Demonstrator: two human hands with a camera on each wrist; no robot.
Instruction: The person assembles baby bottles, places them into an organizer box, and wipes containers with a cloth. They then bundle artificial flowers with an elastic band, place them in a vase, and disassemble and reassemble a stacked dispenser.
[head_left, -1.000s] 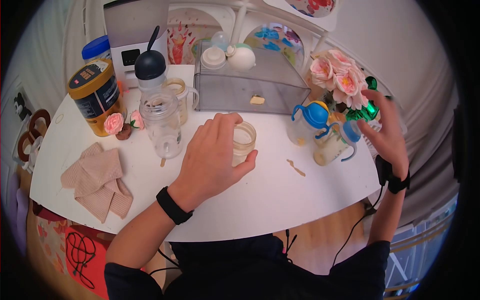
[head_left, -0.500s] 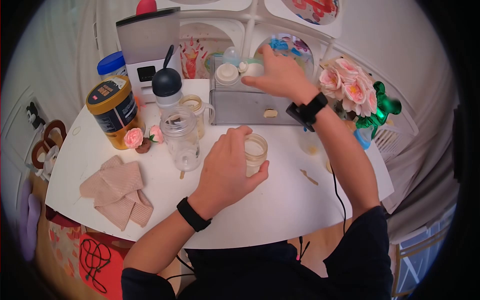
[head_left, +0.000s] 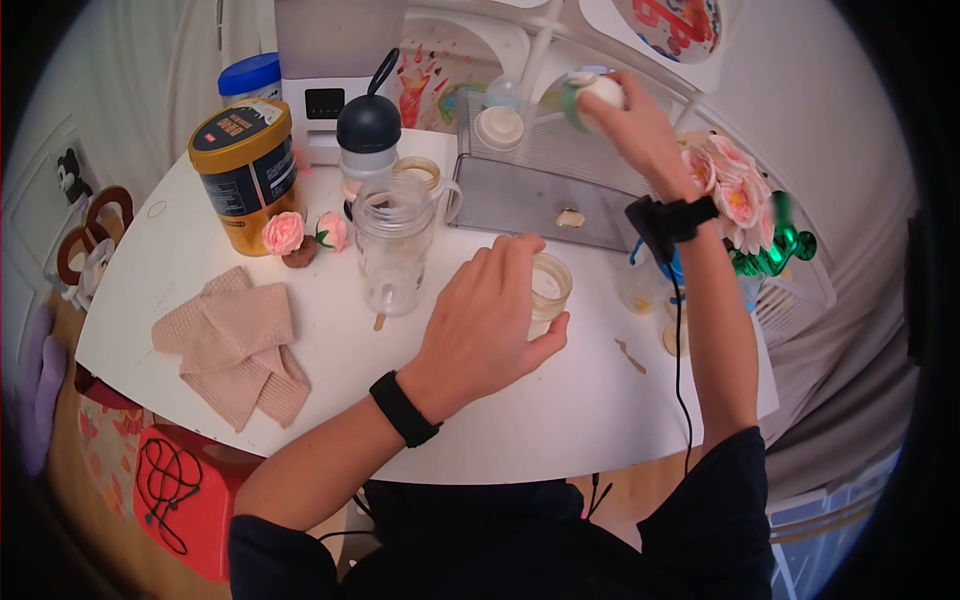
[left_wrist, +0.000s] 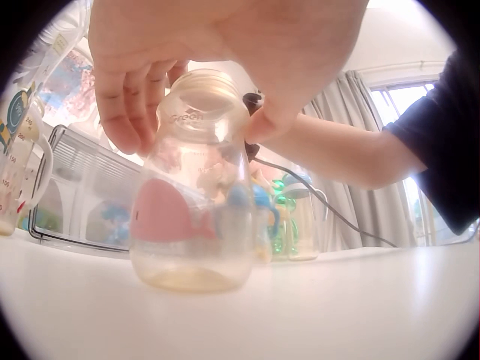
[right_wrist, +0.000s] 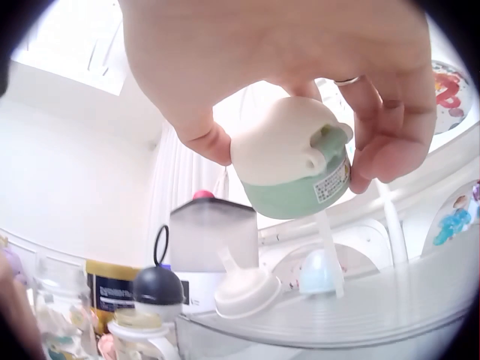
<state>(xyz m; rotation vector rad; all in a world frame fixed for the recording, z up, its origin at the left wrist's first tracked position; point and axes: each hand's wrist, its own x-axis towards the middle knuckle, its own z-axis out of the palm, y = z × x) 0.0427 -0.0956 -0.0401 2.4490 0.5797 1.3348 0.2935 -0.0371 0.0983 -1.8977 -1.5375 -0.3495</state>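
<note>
A clear baby bottle (left_wrist: 191, 259) with a pink whale print stands upright and open-topped on the white table (head_left: 560, 430). My left hand (head_left: 485, 320) holds it round the neck, fingers on one side and thumb on the other. Up above the grey translucent box (head_left: 540, 205), my right hand (head_left: 640, 125) grips a rounded white and green bottle lid (right_wrist: 289, 161). In the right wrist view thumb and fingers press its opposite sides, and it hangs over the box top. A white bottle cap (head_left: 499, 128) and a pale blue dome cap (right_wrist: 319, 271) sit on the box.
Left of the bottle stand a clear tall bottle (head_left: 392, 250), a handled bottle (head_left: 418, 172), a dark-domed container (head_left: 368, 125) and a gold tub (head_left: 245, 175). A beige cloth (head_left: 235, 345) lies at the left. Pink flowers (head_left: 735, 190) stand right, near blue-topped cups partly hidden by my right arm.
My right hand has moved from the right side over to the box and lifted the white and green lid off its top. The left hand stays at the baby bottle.
</note>
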